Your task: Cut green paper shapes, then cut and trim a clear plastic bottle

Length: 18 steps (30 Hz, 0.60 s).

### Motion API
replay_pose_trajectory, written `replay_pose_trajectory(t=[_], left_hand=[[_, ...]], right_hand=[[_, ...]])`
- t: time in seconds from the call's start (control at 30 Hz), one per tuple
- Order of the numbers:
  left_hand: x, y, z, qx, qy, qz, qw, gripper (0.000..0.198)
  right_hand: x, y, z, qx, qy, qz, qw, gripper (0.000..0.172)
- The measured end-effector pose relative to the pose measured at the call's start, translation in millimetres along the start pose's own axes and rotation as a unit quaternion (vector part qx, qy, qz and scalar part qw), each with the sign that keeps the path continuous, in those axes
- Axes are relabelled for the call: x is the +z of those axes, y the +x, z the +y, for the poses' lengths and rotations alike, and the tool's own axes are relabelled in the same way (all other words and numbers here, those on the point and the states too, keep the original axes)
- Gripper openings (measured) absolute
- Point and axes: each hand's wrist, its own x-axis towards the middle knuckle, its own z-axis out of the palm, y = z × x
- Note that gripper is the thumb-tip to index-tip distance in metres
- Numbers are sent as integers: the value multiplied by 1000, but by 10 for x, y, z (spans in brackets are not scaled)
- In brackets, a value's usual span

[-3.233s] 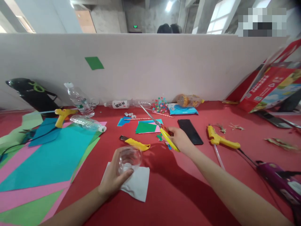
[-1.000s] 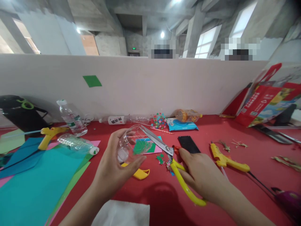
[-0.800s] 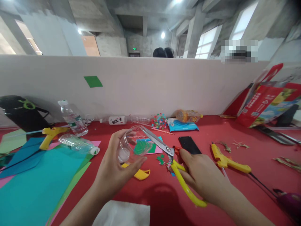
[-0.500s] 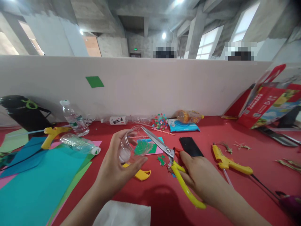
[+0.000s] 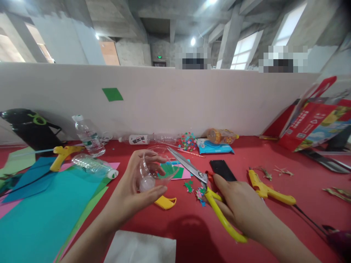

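Note:
My left hand [image 5: 131,186] is wrapped round a cut clear plastic bottle piece [image 5: 171,175], its fingers showing through the see-through wall. A whitish round part, perhaps the cap end, shows near my palm. In my right hand [image 5: 236,201] are scissors [image 5: 225,219] with yellow handles and a red part near the pivot. Their metal blades point up and left, the tips close to the rim of the bottle piece. Whether they touch it I cannot tell. Below the blades, small coloured stars [image 5: 200,193] lie on the red table [image 5: 203,233], beside a yellow toothed cutter [image 5: 165,202].
Coloured paper sheets [image 5: 49,208], a glue gun [image 5: 61,155] and plastic bottles [image 5: 89,137] are on the left. A phone [image 5: 222,170], another glue gun [image 5: 270,190] and a blue packet [image 5: 215,146] lie to the right. White paper [image 5: 142,248] is in front; a white partition [image 5: 164,98] stands behind.
The bottle piece has turned a little in my left hand, whose fingers now show more inside or behind it. The scissors have shifted slightly right and down.

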Motion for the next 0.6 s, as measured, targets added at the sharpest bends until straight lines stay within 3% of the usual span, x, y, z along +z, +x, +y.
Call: replay_pose_trajectory(t=[0.3,0.47,0.6], left_hand=[[-49,-10,-11,8,110,3,994,54],[-29,-7,-25,7,81,1,997,54],[-34,1,-16,6,68,-4,998,53]], right_hand=[[-134,13,-16,-20,-23,16,999,27],[-66,5,-47,-14,-15,35,999,19],[-36,26,-77,-4,-1,15,1000,14]])
